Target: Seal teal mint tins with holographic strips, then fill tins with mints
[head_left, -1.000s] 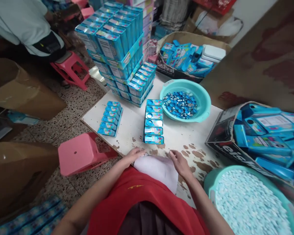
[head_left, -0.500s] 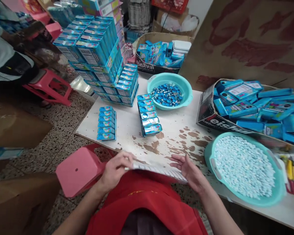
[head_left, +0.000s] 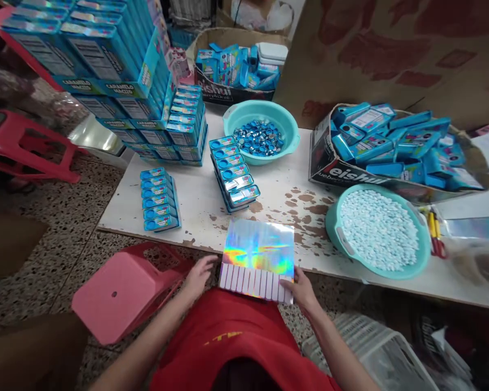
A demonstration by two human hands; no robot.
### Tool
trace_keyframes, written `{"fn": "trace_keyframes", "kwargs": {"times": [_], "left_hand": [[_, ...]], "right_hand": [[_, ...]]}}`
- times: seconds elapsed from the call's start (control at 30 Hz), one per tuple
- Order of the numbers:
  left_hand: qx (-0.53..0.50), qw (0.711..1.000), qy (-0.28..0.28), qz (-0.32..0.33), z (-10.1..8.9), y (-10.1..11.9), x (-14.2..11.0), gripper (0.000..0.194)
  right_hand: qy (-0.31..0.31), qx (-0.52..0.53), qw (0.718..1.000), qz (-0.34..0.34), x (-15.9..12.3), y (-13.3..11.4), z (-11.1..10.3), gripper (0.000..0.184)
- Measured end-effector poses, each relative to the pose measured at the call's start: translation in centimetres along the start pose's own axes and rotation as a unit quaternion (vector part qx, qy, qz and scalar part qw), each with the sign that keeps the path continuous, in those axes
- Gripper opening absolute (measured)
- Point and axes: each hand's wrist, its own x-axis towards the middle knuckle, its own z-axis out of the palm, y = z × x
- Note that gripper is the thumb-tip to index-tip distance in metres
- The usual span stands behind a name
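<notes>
A shiny holographic sticker sheet (head_left: 257, 244) lies at the table's front edge, partly overhanging toward my red garment. A row of pale narrow strips runs along its near side. My right hand (head_left: 301, 292) grips the sheet's lower right corner, thumb on top and fingers beneath. Just left of the sheet, my left hand (head_left: 199, 278) is held with fingers apart and nothing in them. Beyond the sheet stands a row of blue tins (head_left: 234, 172) with round marks on their tops. Another row of blue tins (head_left: 158, 200) is farther left.
Stacked blue boxes (head_left: 106, 60) rise at the back left. One turquoise basin (head_left: 261, 111) holds blue caps; another turquoise basin (head_left: 424, 255) holds pale candies. Cartons (head_left: 342, 176) of blue tins stand behind. Scissors (head_left: 436, 233) lie right, a pink stool (head_left: 114, 296) left.
The sheet has gone from tilted edge-on to nearly flat, showing its shiny face. My left hand has let go of it; my right hand has taken its corner. The view has shifted right.
</notes>
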Motion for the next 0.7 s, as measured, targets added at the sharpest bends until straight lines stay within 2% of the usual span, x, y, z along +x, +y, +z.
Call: {"fn": "trace_keyframes", "kwargs": {"times": [0.07, 0.13, 0.27, 0.4, 0.47, 0.57, 0.63, 0.7], "left_hand": [[0.005, 0.996, 0.083, -0.042, 0.6, 0.0, 2.0, 0.037], [0.059, 0.99, 0.114, -0.049, 1.3, 1.0, 3.8, 0.036], [0.183, 0.979, 0.085, -0.036, 2.9, 3.1, 5.7, 0.032], [0.172, 0.982, 0.079, -0.029, 3.2, 3.2, 5.5, 0.018], [0.134, 0.987, 0.082, -0.031, 2.7, 3.2, 4.9, 0.017], [-0.03, 0.997, 0.075, -0.002, 2.1, 4.1, 4.1, 0.036], [-0.173, 0.985, 0.03, 0.009, 2.0, 5.4, 3.5, 0.054], [-0.249, 0.968, -0.009, 0.006, 2.0, 6.8, 2.8, 0.063]], "right_hand": [[-0.03, 0.005, 0.999, 0.013, 0.2, 0.9, -0.2, 0.053], [-0.055, 0.012, 0.998, 0.03, -0.1, 1.1, -0.4, 0.048], [-0.091, 0.058, 0.992, 0.062, 0.0, 0.3, 0.2, 0.045], [-0.11, 0.071, 0.989, 0.062, 0.7, -1.4, 1.7, 0.046], [-0.127, 0.075, 0.988, 0.054, 0.4, -2.7, 1.8, 0.045], [-0.17, 0.082, 0.981, 0.049, -1.3, -4.5, 0.7, 0.042], [-0.186, 0.087, 0.977, 0.049, -2.4, -5.5, -0.5, 0.041], [-0.174, 0.089, 0.98, 0.03, -3.1, -6.2, -1.4, 0.042]]}}
